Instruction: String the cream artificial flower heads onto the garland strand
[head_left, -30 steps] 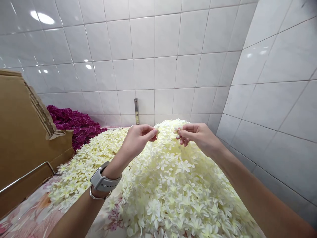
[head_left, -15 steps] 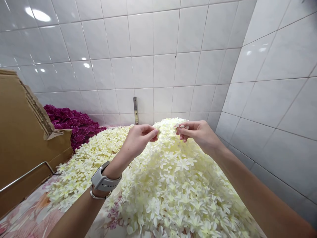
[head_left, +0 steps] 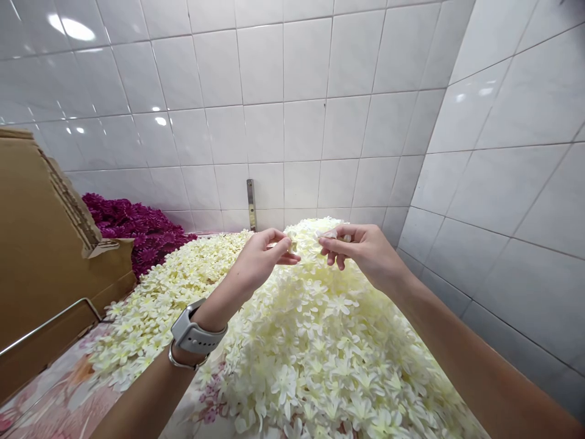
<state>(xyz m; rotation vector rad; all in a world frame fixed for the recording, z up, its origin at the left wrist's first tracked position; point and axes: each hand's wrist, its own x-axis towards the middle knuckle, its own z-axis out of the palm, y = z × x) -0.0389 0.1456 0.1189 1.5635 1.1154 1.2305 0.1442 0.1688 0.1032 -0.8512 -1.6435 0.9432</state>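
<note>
Both hands are raised over a big heap of white and pale yellow artificial flowers [head_left: 320,341], a short gap between them. My left hand [head_left: 269,253] pinches a small pale flower piece [head_left: 292,245] between thumb and index finger, its lower fingers stretched out. My right hand [head_left: 359,244] grips small white petals [head_left: 328,234] between thumb and fingertips, with the other fingers loosely curled. The exact shape of each small piece is hard to make out against the heap. A watch with a pale strap [head_left: 198,332] and a metal bangle sit on my left wrist.
Smaller yellowish-white flowers [head_left: 169,292] spread to the left, with a purple flower pile [head_left: 141,228] behind. A cardboard box [head_left: 46,244] and a metal rod [head_left: 50,323] stand at the left. A floral cloth [head_left: 59,390] lies underneath. Tiled walls [head_left: 301,128] close off the back and right.
My left hand's lower fingers have stretched out. The fingertips of my right hand have shifted slightly left, and the white petals in them have turned.
</note>
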